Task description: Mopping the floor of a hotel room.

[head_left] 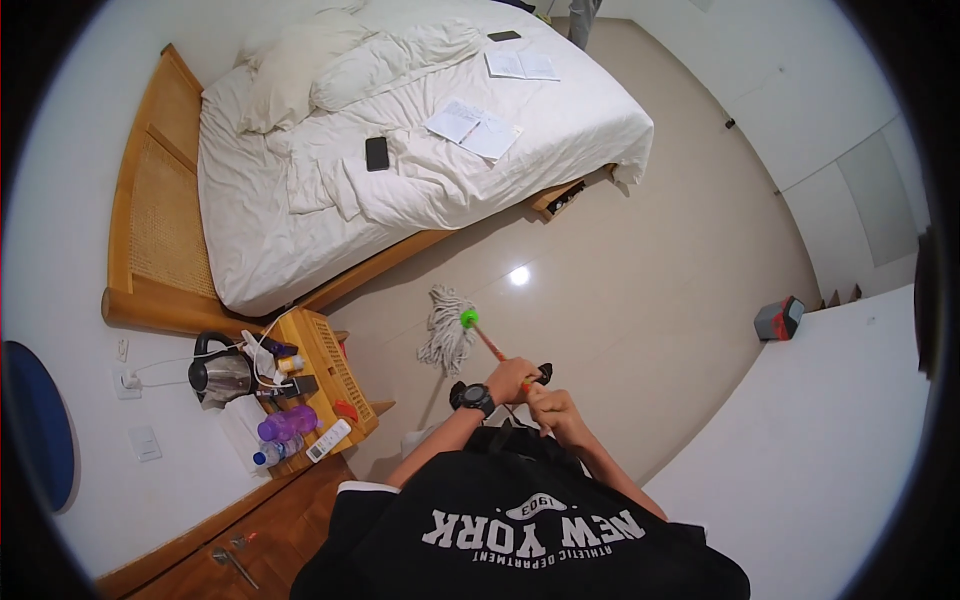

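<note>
A string mop with a grey-white head (447,328) rests on the tiled floor, its strands spread out beside the bed. A bright green connector joins the head to a reddish handle (490,343) that runs back toward my body. My left hand (511,380), with a black watch on its wrist, is wrapped round the handle. Closer to my chest, my right hand (556,412) is closed on the same handle. The handle's near end is hidden by my hands and black shirt.
A bed (420,205) with white sheets stands ahead, holding phones and open notebooks. An open drawer (558,200) juts out beneath it. To my left, a wooden bedside table (335,365) carries a kettle (222,376), bottles and a remote. A grey-red box (779,319) sits at right. Someone's leg (582,22) shows far off.
</note>
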The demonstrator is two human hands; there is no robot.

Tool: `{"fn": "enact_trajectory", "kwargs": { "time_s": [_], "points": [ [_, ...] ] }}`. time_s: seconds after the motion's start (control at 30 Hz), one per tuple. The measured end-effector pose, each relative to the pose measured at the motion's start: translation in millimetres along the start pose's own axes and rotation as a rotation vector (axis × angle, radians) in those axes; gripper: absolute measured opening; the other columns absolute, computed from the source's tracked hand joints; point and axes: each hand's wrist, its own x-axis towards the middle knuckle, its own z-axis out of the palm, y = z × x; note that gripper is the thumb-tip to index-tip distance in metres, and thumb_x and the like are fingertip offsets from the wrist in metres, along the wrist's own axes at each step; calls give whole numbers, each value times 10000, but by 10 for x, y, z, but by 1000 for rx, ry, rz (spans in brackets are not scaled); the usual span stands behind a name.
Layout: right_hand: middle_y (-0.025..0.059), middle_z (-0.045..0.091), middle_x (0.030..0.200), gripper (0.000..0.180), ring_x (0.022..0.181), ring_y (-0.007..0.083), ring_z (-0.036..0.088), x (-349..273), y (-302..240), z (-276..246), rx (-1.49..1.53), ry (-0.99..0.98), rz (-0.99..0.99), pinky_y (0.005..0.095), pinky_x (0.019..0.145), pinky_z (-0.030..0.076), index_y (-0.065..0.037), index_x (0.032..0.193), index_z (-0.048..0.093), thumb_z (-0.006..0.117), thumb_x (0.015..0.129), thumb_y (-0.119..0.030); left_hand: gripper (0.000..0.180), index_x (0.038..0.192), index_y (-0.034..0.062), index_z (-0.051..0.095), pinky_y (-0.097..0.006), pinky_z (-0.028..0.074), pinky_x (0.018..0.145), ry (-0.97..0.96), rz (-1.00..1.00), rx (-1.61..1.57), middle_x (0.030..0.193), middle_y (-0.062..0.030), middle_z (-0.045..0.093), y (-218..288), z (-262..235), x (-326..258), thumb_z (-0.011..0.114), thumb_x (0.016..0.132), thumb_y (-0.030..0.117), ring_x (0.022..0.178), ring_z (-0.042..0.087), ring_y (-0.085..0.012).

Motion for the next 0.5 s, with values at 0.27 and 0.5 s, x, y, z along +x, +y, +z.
{"fn": "enact_trajectory", "kwargs": {
  "time_s": [0.27,0.5],
  "points": [
    [74,394,498,199,591,214,387,671,583,88,370,38,60,314,641,357,-22,456,373,543,527,-98,205,765,90,699,-455,507,711,153,-396,185,825,-176,666,-467,-427,-492,674,694,280,807,628,-374],
    [89,424,614,146,687,227,452,341,1210,27,668,323,128,332,612,396,-29,529,406,544,576,-22,218,684,82,662,-471,511,656,-172,-520,126,701,-175,646,-421,-128,-440,651,692,299,711,631,-386]
  ]
}}
